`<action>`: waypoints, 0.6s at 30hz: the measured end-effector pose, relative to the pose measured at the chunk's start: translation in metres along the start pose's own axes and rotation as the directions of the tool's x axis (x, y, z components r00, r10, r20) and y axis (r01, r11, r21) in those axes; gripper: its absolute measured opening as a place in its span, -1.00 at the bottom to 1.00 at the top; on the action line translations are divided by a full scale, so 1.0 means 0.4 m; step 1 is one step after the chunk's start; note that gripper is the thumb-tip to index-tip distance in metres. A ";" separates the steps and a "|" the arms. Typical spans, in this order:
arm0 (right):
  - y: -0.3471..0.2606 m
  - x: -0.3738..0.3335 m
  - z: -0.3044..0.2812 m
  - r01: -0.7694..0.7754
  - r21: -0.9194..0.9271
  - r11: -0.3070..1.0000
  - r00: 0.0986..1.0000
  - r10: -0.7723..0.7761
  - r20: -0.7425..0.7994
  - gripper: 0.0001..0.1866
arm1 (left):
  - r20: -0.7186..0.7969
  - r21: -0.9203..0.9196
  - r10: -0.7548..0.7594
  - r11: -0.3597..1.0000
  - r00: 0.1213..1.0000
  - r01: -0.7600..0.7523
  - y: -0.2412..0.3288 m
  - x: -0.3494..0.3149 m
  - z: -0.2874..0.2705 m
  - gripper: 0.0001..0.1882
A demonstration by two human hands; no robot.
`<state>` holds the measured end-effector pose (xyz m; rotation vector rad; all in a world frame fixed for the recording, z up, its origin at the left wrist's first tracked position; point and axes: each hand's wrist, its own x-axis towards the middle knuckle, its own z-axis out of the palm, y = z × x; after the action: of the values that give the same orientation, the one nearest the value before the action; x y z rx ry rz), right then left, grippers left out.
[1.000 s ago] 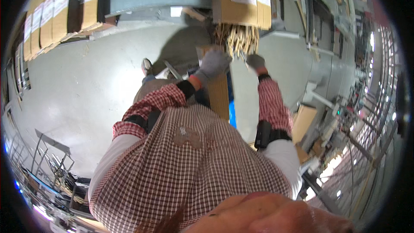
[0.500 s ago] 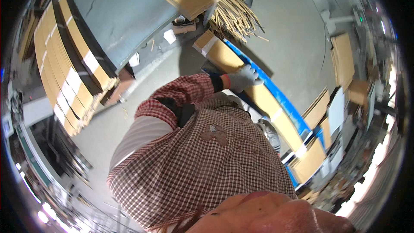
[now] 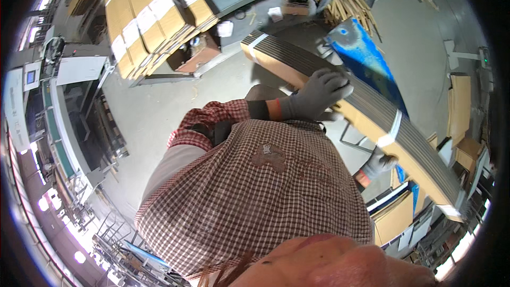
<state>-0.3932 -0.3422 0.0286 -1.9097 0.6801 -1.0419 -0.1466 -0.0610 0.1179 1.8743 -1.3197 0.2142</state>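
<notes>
the long strapped cardboard bundle point(image 3: 350, 101), held by the gloved left hand point(image 3: 317, 94) pressed on top and the right hand point(image 3: 378, 163) cupped beneath at right of centre, may tip or slip, being so long.

Stacked cardboard boxes point(image 3: 143, 26), wooden sticks point(image 3: 348, 2) (perhaps slats) and a blue sheet point(image 3: 366, 64).

Strapped cardboard bundle point(image 3: 372, 111), held up.
Flat brown sheets, white straps, slanting from upper centre to lower right of the frame.

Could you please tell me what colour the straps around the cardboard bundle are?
White: one strap shows best in the head view, wrapped around the flat cardboard bundle.
</notes>
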 end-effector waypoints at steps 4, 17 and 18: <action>-0.165 0.021 0.259 -0.366 0.363 0.857 0.822 0.115 0.558 -0.41 | -0.010 -0.203 -0.264 0.945 0.964 0.257 -0.033 -0.019 -0.060 -0.24; -0.436 0.018 0.764 -0.292 0.395 0.871 0.157 -0.364 0.918 -0.03 | -0.057 -0.886 -0.817 0.307 0.574 0.348 -0.115 -0.274 -0.151 -0.27; -0.446 0.032 0.762 -0.260 0.414 0.872 0.081 -0.408 0.909 -0.11 | -0.065 -0.879 -0.853 0.295 0.518 0.375 -0.136 -0.303 -0.120 -0.28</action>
<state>-0.1132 -0.1366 0.0941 -1.6410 -0.5429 0.3136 -0.1391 0.0650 0.0540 1.2283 -0.0393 -0.2634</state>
